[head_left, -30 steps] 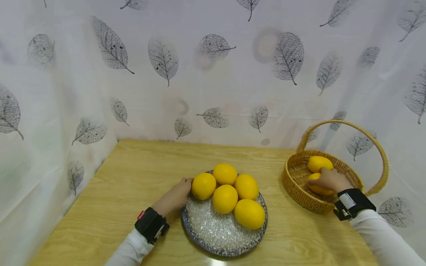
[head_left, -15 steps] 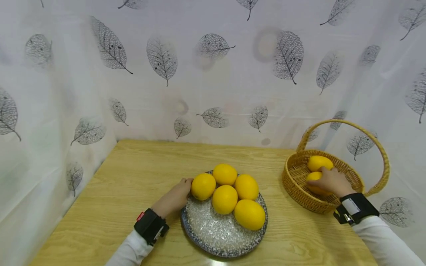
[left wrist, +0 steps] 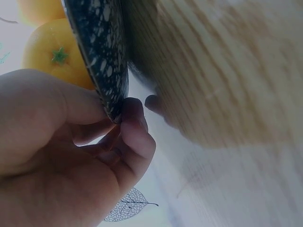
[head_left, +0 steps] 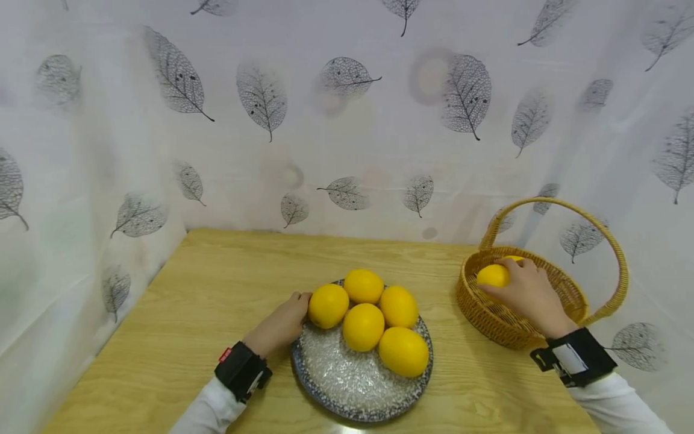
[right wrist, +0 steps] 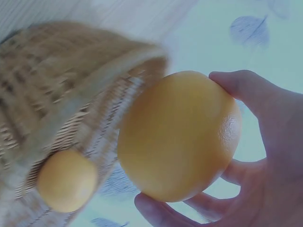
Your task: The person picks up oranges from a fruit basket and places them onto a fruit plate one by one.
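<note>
The right hand (head_left: 528, 290) cups an orange (head_left: 493, 275) clear above the wicker basket (head_left: 490, 319), while the left hand (head_left: 282, 322) pinches the speckled plate's (head_left: 347, 386) rim, steadying it on the desk (head_left: 217, 289).

A pale wooden tabletop (head_left: 228, 283) with visible grain runs back to a white cloth backdrop (head_left: 347, 120) printed with grey skeleton leaves, which hangs behind and wraps round both sides. Five yellow lemons (head_left: 363, 326) lie clustered together near the tabletop's front, touching one another. One more lemon (right wrist: 67, 180) shows small and blurred in the right wrist view
</note>
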The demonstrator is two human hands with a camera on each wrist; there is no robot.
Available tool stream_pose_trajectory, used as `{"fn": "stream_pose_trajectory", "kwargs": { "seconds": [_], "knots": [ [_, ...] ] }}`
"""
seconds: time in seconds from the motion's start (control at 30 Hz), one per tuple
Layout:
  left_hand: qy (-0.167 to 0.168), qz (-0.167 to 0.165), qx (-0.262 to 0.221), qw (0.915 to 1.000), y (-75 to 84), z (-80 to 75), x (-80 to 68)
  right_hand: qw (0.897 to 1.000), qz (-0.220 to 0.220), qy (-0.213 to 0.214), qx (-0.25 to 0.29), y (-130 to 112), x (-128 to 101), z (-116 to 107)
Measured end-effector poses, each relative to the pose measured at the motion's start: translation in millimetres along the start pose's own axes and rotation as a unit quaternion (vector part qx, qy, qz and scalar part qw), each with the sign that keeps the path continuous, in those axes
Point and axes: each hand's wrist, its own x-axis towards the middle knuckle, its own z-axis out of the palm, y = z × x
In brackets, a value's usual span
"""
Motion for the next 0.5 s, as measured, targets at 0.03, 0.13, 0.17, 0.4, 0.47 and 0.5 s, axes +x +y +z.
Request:
{"fn": "stream_pose_trajectory", "kwargs": {
  "seconds": [0.03, 0.13, 0.17, 0.4, 0.47, 0.5],
  "knots": [
    [0.001, 0.002, -0.001, 1.0000, 0.1, 0.3, 0.2, 1.000, -0.003, 0.004, 0.001, -5, -2, -1],
    [-0.003, 0.008, 0.001, 1.0000, 0.4, 1.2, 1.0, 1.000, -0.014, 0.014, 0.005, -20, -7, -4],
    [-0.004, 0.008, 0.001, 1.0000, 0.5, 1.4, 1.2, 1.000, -0.018, 0.018, 0.007, -25, -9, -5],
    [-0.003, 0.003, -0.004, 1.0000, 3.0, -0.2, -0.9, 0.997, -0.061, 0.041, 0.017, -62, -25, -8],
    [-0.001, 0.002, -0.004, 1.0000, 2.9, -1.0, -1.2, 0.996, -0.072, 0.044, 0.021, -72, -30, -7],
    [0.000, 0.001, -0.005, 1.0000, 3.1, -1.7, -1.2, 0.996, -0.078, 0.048, 0.022, -76, -32, -6]
  ]
}}
